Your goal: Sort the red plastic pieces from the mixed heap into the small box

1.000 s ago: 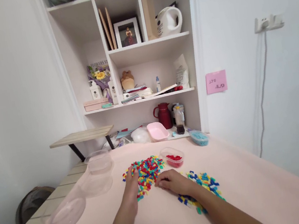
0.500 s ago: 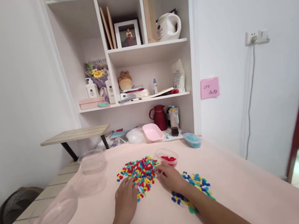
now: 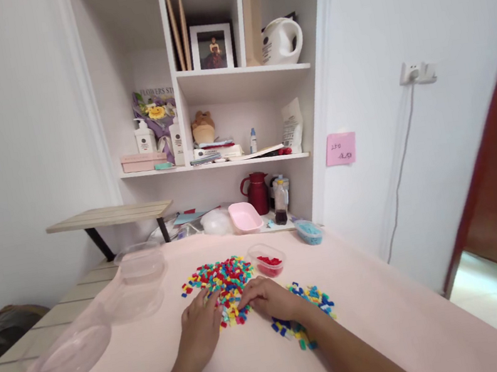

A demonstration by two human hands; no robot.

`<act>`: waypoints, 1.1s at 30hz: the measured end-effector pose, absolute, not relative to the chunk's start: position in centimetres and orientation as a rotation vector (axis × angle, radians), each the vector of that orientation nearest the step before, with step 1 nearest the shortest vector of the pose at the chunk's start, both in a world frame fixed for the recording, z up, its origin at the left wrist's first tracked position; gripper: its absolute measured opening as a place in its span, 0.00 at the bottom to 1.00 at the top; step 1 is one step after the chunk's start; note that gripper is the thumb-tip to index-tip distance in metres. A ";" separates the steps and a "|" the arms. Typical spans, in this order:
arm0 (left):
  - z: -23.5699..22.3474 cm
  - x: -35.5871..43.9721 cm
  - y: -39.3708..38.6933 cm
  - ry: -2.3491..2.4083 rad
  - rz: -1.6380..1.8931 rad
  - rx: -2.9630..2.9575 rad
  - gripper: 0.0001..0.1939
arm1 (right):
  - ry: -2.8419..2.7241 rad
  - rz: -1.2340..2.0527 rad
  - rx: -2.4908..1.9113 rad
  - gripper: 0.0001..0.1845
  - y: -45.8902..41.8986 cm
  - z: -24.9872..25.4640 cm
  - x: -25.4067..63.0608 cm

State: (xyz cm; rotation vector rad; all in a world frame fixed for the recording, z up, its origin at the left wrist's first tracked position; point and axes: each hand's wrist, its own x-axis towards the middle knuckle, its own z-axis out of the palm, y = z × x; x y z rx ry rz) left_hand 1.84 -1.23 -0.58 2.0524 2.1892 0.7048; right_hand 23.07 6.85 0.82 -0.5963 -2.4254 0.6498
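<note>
A pile of small mixed-colour plastic pieces (image 3: 218,275) lies mid-table, mostly red, yellow, green and blue. My left hand (image 3: 200,327) rests at its lower left edge, fingers stretched out and touching the pieces. At the pile's lower right edge my right hand (image 3: 267,297) reaches in with curled fingers, thumb and fingertips close together; anything between them is too small to make out. Just behind that hand stands a clear plastic tub (image 3: 266,259) with red pieces (image 3: 270,263) in it. A second, looser pile of blue, yellow and green pieces (image 3: 312,296) is partly hidden beneath my right forearm.
Clear empty tubs (image 3: 140,261) and a larger clear container (image 3: 70,358) stand along the left table edge. A tub of light-blue pieces (image 3: 308,232) sits at the back right. Behind are a pink basin (image 3: 245,217), a red jug (image 3: 257,194) and a small raised wooden shelf (image 3: 110,216).
My right hand went up beside the tub of red pieces, then came back down to the pile's lower right edge. My left hand drew back to the pile's lower left. The view shifted.
</note>
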 end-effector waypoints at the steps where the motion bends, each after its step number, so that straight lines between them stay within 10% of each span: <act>1: -0.7 1.8 -1.1 2.196 0.726 2.049 0.24 | -2.400 0.712 -0.588 0.20 6.9 1.1 23.4; 33: -0.6 1.9 -0.8 2.172 0.679 2.080 0.23 | -1.900 0.347 -0.959 0.10 8.3 2.3 25.3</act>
